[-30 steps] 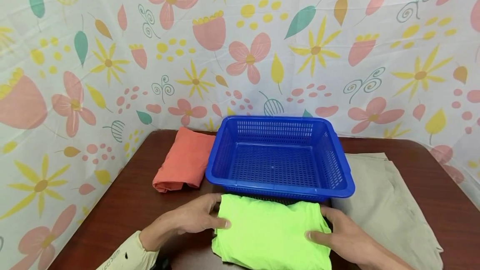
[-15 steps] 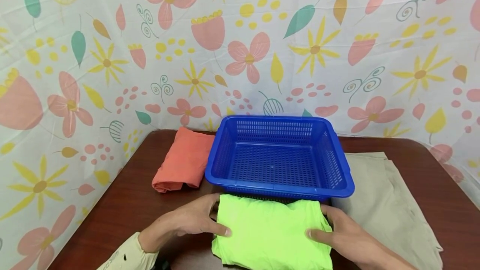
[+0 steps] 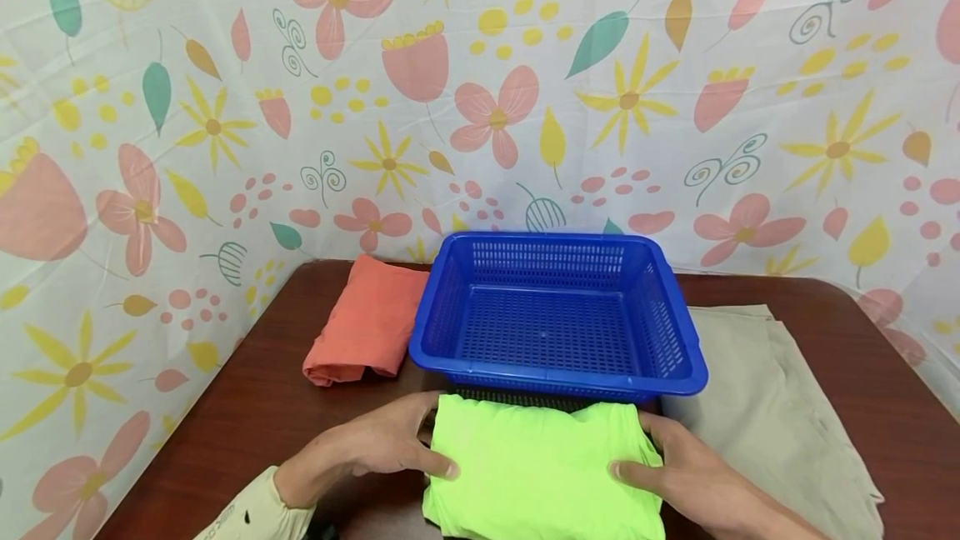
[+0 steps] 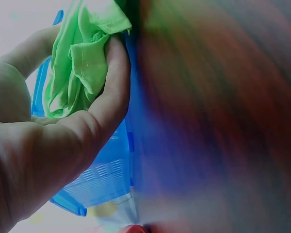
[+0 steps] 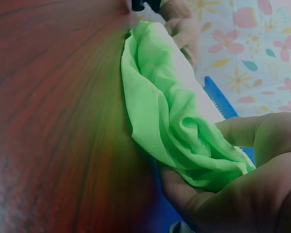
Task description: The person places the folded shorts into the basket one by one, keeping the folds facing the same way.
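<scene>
In the head view, a folded neon-green cloth garment (image 3: 540, 473) is at the bottom centre, just in front of the blue basket. My left hand (image 3: 386, 440) grips its left end, thumb on top and fingers behind and underneath. At the opposite end, my right hand (image 3: 693, 473) pinches the garment the same way. The left wrist view shows layered folds of the green garment (image 4: 85, 58) between thumb and fingers. From the right wrist, the garment (image 5: 153, 97) appears as a thick bundle with a rolled, loosely creased end. Most of my fingertips are hidden beneath the fabric.
A blue perforated plastic basket (image 3: 558, 380) stands behind the garment, with nothing in it. Left of it lies a folded coral cloth (image 3: 371, 315); to the right, a beige cloth (image 3: 772, 407) is spread flat. Behind the brown table (image 3: 255, 415) hangs a flower-patterned sheet (image 3: 495, 48).
The green garment and both hands have shifted very slightly toward me, away from the basket. Both hands keep the same hold, and the basket and other cloths stay put.
</scene>
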Tool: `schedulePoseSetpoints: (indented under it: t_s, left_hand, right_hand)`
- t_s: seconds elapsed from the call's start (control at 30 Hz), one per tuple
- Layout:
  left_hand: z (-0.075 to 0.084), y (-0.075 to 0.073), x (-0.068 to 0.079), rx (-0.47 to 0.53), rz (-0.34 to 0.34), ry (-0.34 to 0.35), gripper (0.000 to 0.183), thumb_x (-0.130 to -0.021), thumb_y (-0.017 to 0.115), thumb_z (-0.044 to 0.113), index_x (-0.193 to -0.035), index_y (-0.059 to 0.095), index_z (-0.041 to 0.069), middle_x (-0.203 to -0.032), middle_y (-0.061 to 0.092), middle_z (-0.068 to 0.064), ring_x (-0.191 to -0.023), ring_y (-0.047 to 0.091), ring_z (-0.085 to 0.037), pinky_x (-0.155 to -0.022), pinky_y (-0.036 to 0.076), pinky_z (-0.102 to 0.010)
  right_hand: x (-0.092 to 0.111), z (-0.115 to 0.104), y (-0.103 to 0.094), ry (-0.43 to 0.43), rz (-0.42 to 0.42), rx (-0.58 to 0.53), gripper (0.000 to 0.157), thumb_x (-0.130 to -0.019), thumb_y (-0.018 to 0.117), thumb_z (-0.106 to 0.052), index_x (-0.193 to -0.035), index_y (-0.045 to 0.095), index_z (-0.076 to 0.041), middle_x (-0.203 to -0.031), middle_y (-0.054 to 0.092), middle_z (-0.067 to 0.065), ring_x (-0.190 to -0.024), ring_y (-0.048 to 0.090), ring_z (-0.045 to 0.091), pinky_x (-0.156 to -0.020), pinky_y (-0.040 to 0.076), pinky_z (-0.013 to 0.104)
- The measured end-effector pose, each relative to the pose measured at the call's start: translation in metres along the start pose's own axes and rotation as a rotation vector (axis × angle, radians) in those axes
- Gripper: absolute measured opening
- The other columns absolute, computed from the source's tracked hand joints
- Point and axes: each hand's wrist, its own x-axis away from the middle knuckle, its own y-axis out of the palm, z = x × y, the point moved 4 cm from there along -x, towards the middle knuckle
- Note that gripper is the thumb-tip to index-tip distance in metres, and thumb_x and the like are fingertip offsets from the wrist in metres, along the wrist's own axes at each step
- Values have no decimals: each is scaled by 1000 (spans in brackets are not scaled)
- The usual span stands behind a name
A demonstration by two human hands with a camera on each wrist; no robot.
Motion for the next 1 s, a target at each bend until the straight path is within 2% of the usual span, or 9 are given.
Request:
schedulePoseSetpoints:
  t_s: [0.2,0.53,0.7,0.87,1.0]
  left_hand:
    - [0,0,1,-4,-10,-8,70,-86,87,3,-146,52,5,-132,66,-6,-121,64,-21,-100,56,-37]
    - [6,0,7,24,-65,25,65,-87,88,7,-144,54,8,-129,69,-4,-121,65,-23,-98,57,-32]
    - [10,0,11,27,-78,41,64,-88,87,8,-143,55,9,-130,70,-4,-121,66,-22,-98,57,-30]
    - [14,0,14,53,-101,52,63,-89,86,6,-143,55,8,-129,71,-6,-120,68,-25,-97,58,-32]
    - [16,1,15,76,-117,55,62,-89,86,5,-142,56,7,-128,71,-7,-118,69,-26,-96,58,-33]
  right_hand:
    - [0,0,0,-3,-8,8,52,-101,73,-16,-140,51,12,-121,69,15,-106,69,21,-83,58,30]
    - [2,-5,1,-29,-36,-22,53,-103,71,-15,-142,48,12,-125,69,16,-108,70,19,-85,59,30]
    - [5,-9,0,-41,-39,7,52,-103,70,-16,-143,49,11,-127,69,16,-107,70,16,-86,58,28]
    - [7,-13,-1,-12,-39,-7,54,-103,71,-16,-144,48,10,-128,68,15,-110,69,19,-86,58,29]
    - [10,-16,-2,-25,-50,27,53,-104,69,-18,-144,49,9,-128,69,14,-109,69,16,-85,58,28]
